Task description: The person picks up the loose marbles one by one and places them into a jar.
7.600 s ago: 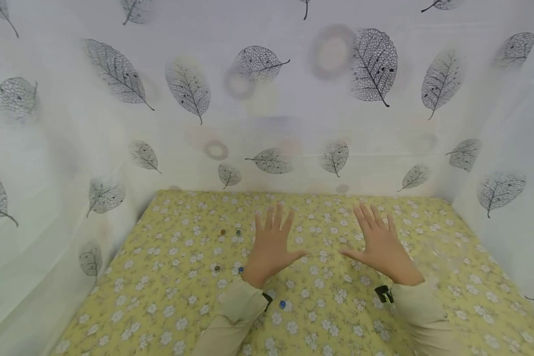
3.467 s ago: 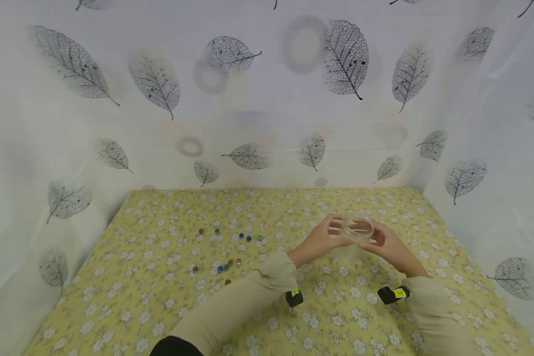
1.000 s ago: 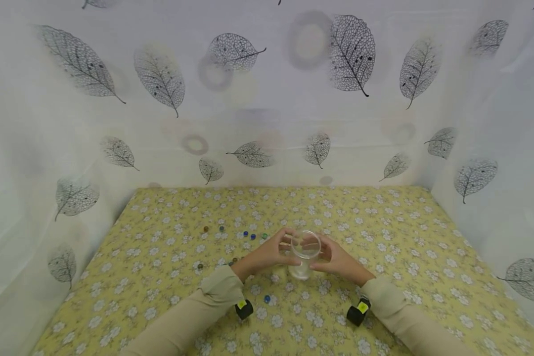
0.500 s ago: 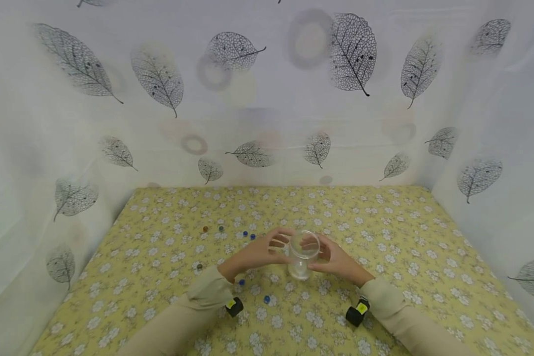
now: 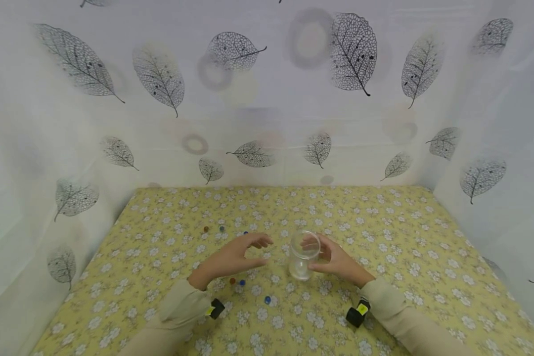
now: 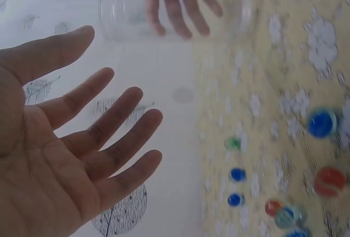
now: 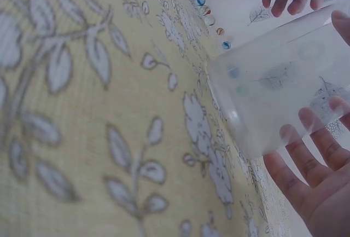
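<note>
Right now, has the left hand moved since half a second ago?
Yes, leftward: the left hand has drawn away from the clear jar, which stayed put.

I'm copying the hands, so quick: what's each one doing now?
Left hand: open, holding nothing.
Right hand: holding the clear, cylindrical, glass-looking jar.

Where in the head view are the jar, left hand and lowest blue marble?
Jar (image 5: 299, 259), head view: side wall.
Left hand (image 5: 233, 254), head view: back of hand.
Lowest blue marble (image 5: 267, 299), head view: middle.
</note>
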`<action>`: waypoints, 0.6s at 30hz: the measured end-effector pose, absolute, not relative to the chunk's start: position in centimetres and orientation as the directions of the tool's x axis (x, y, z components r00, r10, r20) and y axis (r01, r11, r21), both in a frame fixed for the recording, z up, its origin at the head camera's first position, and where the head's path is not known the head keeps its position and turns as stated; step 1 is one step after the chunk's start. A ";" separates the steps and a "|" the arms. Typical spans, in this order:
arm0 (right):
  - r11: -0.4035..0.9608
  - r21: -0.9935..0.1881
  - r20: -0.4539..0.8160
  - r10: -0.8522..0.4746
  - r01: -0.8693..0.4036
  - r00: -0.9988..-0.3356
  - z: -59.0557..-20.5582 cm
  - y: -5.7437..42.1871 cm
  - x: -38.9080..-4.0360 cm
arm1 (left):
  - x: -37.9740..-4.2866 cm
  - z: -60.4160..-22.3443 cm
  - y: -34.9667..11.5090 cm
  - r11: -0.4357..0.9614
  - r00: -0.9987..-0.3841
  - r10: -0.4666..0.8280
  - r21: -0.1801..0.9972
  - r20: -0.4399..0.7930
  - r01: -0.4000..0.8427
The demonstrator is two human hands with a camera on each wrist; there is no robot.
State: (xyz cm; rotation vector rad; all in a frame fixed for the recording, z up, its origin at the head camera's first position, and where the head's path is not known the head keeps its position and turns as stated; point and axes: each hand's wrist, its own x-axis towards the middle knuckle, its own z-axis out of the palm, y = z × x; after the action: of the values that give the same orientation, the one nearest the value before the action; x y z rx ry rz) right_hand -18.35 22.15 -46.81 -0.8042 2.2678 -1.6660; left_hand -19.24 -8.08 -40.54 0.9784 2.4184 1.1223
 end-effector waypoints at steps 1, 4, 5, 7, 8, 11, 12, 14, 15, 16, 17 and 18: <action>0.214 -0.928 0.147 -0.544 -0.306 -0.826 -46.9 22.1 -18.4 | -19.2 -40.5 -8.5 0.467 -0.727 0.686 0.754 0.022 0.463; 0.222 -0.919 0.160 -0.545 -0.325 -0.823 -47.1 22.2 -18.5 | -19.1 -40.9 -9.6 0.475 -0.745 0.666 0.741 0.050 0.474; 0.223 -0.920 0.159 -0.543 -0.323 -0.825 -47.1 22.2 -18.5 | -19.1 -41.1 -9.9 0.479 -0.751 0.658 0.739 0.055 0.474; 0.221 -0.921 0.157 -0.541 -0.320 -0.826 -47.1 22.2 -18.5 | -19.2 -41.6 -10.7 0.487 -0.762 0.644 0.732 0.068 0.477; 0.219 -0.922 0.156 -0.541 -0.318 -0.826 -47.1 22.2 -18.5 | -19.2 -41.8 -11.0 0.493 -0.770 0.634 0.729 0.071 0.474; 0.210 -0.927 0.154 -0.542 -0.311 -0.826 -46.9 22.1 -18.5 | -19.5 -42.3 -12.2 0.520 -0.806 0.588 0.730 0.070 0.443; 0.208 -0.927 0.156 -0.544 -0.313 -0.825 -46.8 22.1 -18.5 | -19.6 -42.4 -12.6 0.533 -0.817 0.571 0.725 0.073 0.437; 0.205 -0.925 0.162 -0.547 -0.319 -0.821 -46.6 22.0 -18.5 | -19.9 -42.6 -13.4 0.555 -0.838 0.539 0.716 0.079 0.424; 0.206 -0.923 0.165 -0.548 -0.324 -0.820 -46.6 22.0 -18.4 | -20.1 -42.7 -13.8 0.572 -0.850 0.520 0.706 0.082 0.417; 0.206 -0.923 0.167 -0.548 -0.326 -0.820 -46.5 22.0 -18.5 | -20.3 -42.8 -14.2 0.586 -0.862 0.499 0.701 0.084 0.408; 0.207 -0.922 0.168 -0.549 -0.328 -0.819 -46.5 22.0 -18.5 | -20.5 -42.9 -14.5 0.601 -0.872 0.481 0.691 0.089 0.402; 0.209 -0.921 0.169 -0.549 -0.330 -0.818 -46.5 22.0 -18.5 | -20.7 -42.9 -14.9 0.611 -0.880 0.466 0.686 0.092 0.395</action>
State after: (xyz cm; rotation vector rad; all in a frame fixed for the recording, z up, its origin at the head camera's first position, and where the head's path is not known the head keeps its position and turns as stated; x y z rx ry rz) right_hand -18.49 21.96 -46.49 -0.8436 2.2830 -1.6594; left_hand -20.74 -14.95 -42.93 0.7323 2.7335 1.1281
